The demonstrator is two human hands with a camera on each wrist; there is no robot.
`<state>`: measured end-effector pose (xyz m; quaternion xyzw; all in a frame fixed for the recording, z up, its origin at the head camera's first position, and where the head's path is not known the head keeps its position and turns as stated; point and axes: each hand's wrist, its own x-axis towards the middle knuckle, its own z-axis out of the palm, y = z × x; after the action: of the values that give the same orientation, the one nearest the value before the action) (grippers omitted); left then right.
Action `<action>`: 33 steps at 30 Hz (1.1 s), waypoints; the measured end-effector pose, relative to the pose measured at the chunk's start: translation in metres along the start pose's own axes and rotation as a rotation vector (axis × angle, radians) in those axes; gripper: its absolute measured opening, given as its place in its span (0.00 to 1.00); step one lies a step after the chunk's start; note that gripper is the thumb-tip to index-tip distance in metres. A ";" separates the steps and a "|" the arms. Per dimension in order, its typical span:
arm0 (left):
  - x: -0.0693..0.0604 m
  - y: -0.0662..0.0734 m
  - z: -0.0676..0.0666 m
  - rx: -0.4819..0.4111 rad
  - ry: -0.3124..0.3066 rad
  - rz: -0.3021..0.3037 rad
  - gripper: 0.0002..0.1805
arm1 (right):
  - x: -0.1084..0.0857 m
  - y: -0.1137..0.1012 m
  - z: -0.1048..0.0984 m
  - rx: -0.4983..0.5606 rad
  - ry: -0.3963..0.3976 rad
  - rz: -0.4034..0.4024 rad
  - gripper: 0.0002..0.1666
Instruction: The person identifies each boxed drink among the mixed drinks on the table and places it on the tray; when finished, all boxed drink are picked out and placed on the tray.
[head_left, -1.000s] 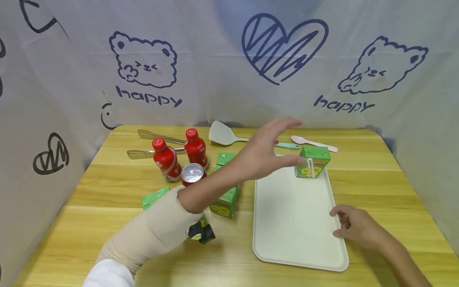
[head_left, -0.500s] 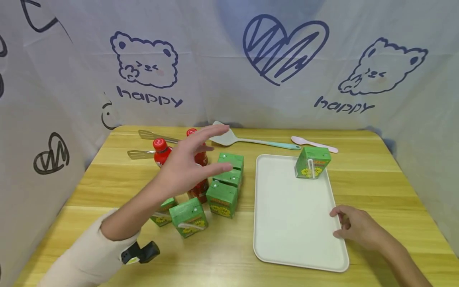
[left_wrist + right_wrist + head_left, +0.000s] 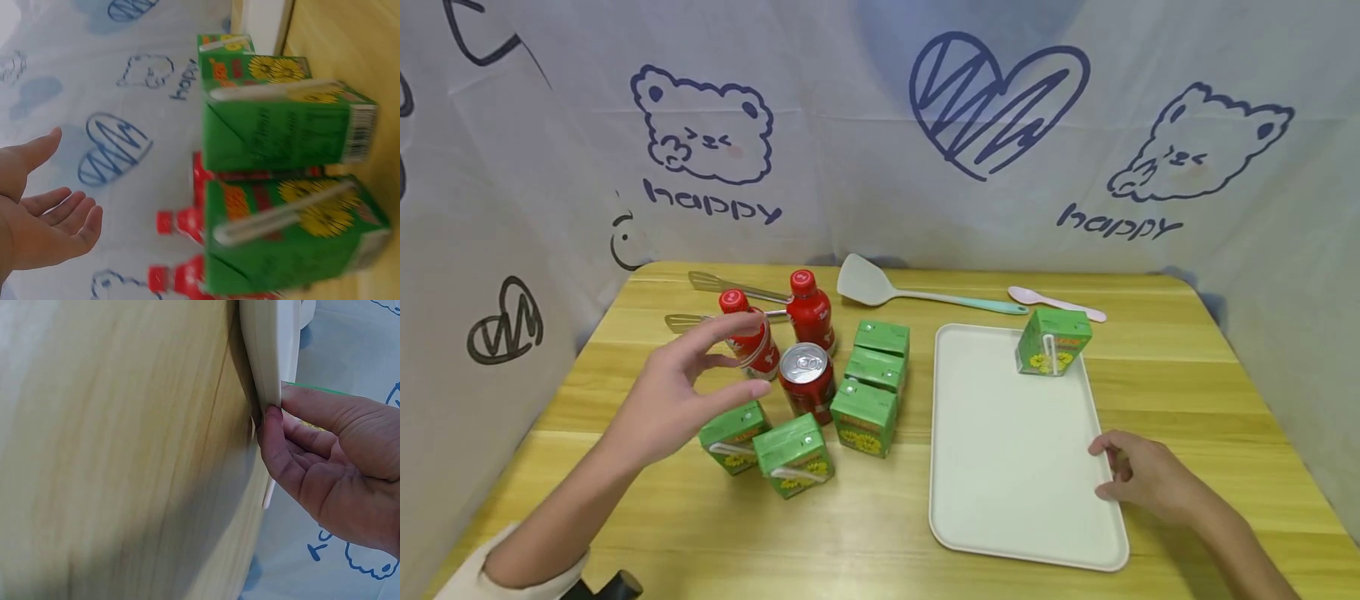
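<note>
My left hand (image 3: 673, 392) hovers with spread, slightly bent fingers and holds nothing. Beneath and beside it stand a green carton (image 3: 735, 437) and a second green carton (image 3: 795, 457); a red bottle (image 3: 760, 354) is partly behind its fingers. In the left wrist view the hand (image 3: 47, 219) is apart from the cartons (image 3: 294, 231). My right hand (image 3: 1153, 475) pinches the right rim of the cream tray (image 3: 1022, 467), as the right wrist view shows the thumb and fingers (image 3: 340, 450) on the tray's edge (image 3: 265, 356). One green carton (image 3: 1052, 343) stands at the tray's far right corner.
Three green cartons (image 3: 865, 408) stand in a row left of the tray. A red can (image 3: 807, 383) and another red bottle (image 3: 810, 312) are beside them. Behind lie a white spatula (image 3: 867, 282), a pink spoon (image 3: 1056, 300) and metal utensils (image 3: 681, 322).
My left hand has moved left and toward me from above the tray's far end, past the row of cartons, to the left cartons. My right hand has stayed on the tray rim.
</note>
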<state>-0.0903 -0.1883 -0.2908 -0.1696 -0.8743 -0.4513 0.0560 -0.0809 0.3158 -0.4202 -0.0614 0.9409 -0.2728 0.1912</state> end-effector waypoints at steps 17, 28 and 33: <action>-0.041 -0.065 0.001 0.137 -0.038 -0.228 0.31 | -0.001 -0.001 -0.002 0.001 -0.003 -0.016 0.26; -0.051 -0.076 0.013 0.106 -0.041 -0.265 0.31 | 0.001 0.000 -0.001 -0.007 -0.005 -0.006 0.26; -0.051 -0.076 0.017 0.100 -0.021 -0.299 0.31 | 0.001 -0.001 -0.001 -0.016 0.001 -0.007 0.26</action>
<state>-0.0676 -0.2279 -0.3718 -0.0392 -0.9118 -0.4085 -0.0126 -0.0823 0.3153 -0.4195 -0.0660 0.9430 -0.2657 0.1894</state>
